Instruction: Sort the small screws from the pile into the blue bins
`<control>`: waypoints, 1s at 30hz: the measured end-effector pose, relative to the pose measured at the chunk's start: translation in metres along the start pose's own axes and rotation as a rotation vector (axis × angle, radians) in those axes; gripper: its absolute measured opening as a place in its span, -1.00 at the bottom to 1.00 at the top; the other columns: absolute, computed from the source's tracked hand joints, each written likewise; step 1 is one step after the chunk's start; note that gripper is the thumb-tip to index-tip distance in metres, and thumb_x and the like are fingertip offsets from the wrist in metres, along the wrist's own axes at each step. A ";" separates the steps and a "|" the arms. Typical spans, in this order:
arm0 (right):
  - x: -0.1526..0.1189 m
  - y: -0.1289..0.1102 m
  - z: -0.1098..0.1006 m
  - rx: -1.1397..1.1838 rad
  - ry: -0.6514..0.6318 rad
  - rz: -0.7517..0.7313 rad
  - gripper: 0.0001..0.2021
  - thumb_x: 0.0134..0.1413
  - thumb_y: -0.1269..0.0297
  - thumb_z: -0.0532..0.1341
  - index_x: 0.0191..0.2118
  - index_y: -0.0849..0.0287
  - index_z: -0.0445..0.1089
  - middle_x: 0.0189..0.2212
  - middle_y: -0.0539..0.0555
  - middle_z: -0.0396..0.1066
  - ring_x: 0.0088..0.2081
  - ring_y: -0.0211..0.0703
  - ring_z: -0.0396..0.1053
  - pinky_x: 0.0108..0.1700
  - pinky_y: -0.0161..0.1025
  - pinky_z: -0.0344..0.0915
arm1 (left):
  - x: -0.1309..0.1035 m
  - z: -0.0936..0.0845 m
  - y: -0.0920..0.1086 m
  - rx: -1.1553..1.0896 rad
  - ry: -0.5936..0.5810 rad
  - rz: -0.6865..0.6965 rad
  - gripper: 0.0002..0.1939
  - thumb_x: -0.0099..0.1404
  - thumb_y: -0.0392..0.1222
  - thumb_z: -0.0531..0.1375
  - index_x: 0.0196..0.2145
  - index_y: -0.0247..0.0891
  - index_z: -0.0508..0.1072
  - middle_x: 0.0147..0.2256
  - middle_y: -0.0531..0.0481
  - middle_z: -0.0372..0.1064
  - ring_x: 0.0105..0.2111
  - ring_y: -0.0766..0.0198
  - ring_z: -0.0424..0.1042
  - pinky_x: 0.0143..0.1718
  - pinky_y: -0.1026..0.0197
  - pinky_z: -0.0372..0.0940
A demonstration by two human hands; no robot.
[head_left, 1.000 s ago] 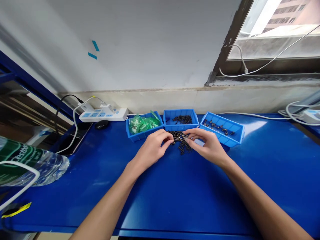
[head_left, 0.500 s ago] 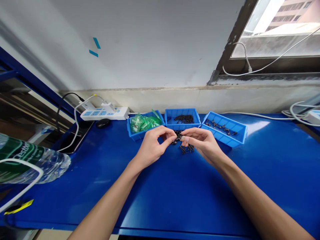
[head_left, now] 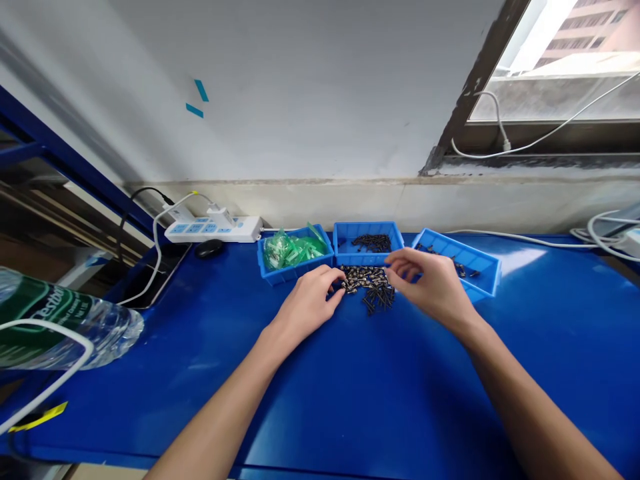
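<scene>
My left hand (head_left: 311, 295) rests at the left edge of a pile of small shiny metal parts (head_left: 361, 277), thumb and forefinger apart with a gap between them. My right hand (head_left: 425, 279) is raised just over the pile's right side. Its thumb and fingertips are curled close together; whatever they may hold is too small to make out. Dark screws (head_left: 379, 298) lie in a loose heap on the blue table in front of the shiny parts. Behind, a blue bin (head_left: 367, 257) contains more dark screws. The right blue bin (head_left: 483, 290), partly hidden by my right hand, has several small dark pieces in it.
The left bin (head_left: 293, 272) holds green and clear plastic bags (head_left: 295, 250). A white power strip (head_left: 220, 230) with plugs lies along the wall, near a black mouse-like object (head_left: 209, 249). A large water bottle (head_left: 65, 320) lies at the left; white cables (head_left: 530, 241) run at the right.
My hands were together over the pile, fingertips pinched. They have since parted: the right moved right, the left slightly down with its fingers opened, uncovering the shiny parts.
</scene>
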State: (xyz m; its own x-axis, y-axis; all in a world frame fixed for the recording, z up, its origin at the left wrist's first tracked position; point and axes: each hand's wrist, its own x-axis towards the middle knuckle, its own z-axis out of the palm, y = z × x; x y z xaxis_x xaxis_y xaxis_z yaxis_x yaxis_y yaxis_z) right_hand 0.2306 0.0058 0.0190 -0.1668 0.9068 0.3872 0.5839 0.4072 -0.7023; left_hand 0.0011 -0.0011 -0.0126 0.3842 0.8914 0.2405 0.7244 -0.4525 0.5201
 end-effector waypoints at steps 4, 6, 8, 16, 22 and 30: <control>-0.011 0.005 -0.002 -0.103 -0.158 -0.024 -0.91 -0.10 0.39 0.20 -0.42 0.12 0.45 -0.52 0.00 0.49 -0.54 -0.21 0.41 -0.46 -0.27 0.34 | -0.001 0.006 0.004 -0.025 0.015 0.016 -0.79 0.34 -0.43 0.22 -0.11 -0.25 0.53 -0.26 -0.02 0.50 -0.35 0.24 0.53 -0.25 0.20 0.46; -0.013 0.009 -0.001 -0.091 -0.207 -0.004 -0.89 -0.13 0.41 0.21 -0.42 0.12 0.46 -0.51 0.00 0.50 -0.54 -0.22 0.40 -0.46 -0.28 0.36 | -0.002 0.009 0.006 -0.030 0.047 0.042 -0.79 0.36 -0.43 0.19 -0.11 -0.25 0.53 -0.23 -0.03 0.51 -0.31 0.23 0.54 -0.21 0.19 0.47; -0.013 0.013 0.001 -0.022 -0.228 0.048 -0.87 -0.17 0.43 0.21 -0.42 0.12 0.47 -0.53 0.00 0.50 -0.55 -0.22 0.40 -0.45 -0.28 0.40 | -0.003 0.011 0.008 -0.022 0.085 0.073 -0.81 0.39 -0.42 0.17 -0.13 -0.25 0.52 -0.20 -0.05 0.51 -0.27 0.22 0.55 -0.18 0.18 0.48; -0.010 0.016 0.000 0.402 -0.223 0.302 -0.83 -0.18 0.27 0.39 -0.36 0.18 0.55 -0.36 0.10 0.61 -0.39 -0.12 0.57 -0.30 -0.23 0.54 | -0.008 0.010 0.021 0.002 0.038 0.277 -0.86 0.45 -0.31 0.15 -0.12 -0.26 0.52 -0.16 -0.10 0.53 -0.17 0.15 0.54 -0.08 0.12 0.46; -0.006 0.013 -0.009 0.629 -0.266 0.384 -0.61 -0.25 0.20 0.54 -0.22 0.19 0.57 -0.22 0.17 0.64 -0.19 0.02 0.61 -0.07 -0.05 0.55 | -0.009 0.012 0.022 0.053 -0.066 0.296 -0.86 0.44 -0.31 0.16 -0.14 -0.25 0.52 -0.19 -0.10 0.51 -0.16 0.14 0.51 -0.09 0.12 0.44; 0.004 0.010 0.002 0.668 -0.006 0.350 -0.62 -0.22 0.13 0.54 -0.25 0.17 0.55 -0.17 0.18 0.63 -0.07 0.10 0.60 0.10 0.06 0.49 | -0.005 0.011 0.016 0.097 -0.102 0.302 -0.86 0.44 -0.36 0.15 -0.18 -0.25 0.52 -0.20 -0.09 0.51 -0.17 0.14 0.50 -0.11 0.14 0.42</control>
State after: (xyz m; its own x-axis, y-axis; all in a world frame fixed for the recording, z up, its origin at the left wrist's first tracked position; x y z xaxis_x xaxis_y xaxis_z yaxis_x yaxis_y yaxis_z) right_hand 0.2347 0.0134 0.0124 -0.0658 0.9952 0.0730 -0.0023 0.0730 -0.9973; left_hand 0.0170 -0.0127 -0.0149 0.6421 0.7114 0.2858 0.6182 -0.7009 0.3557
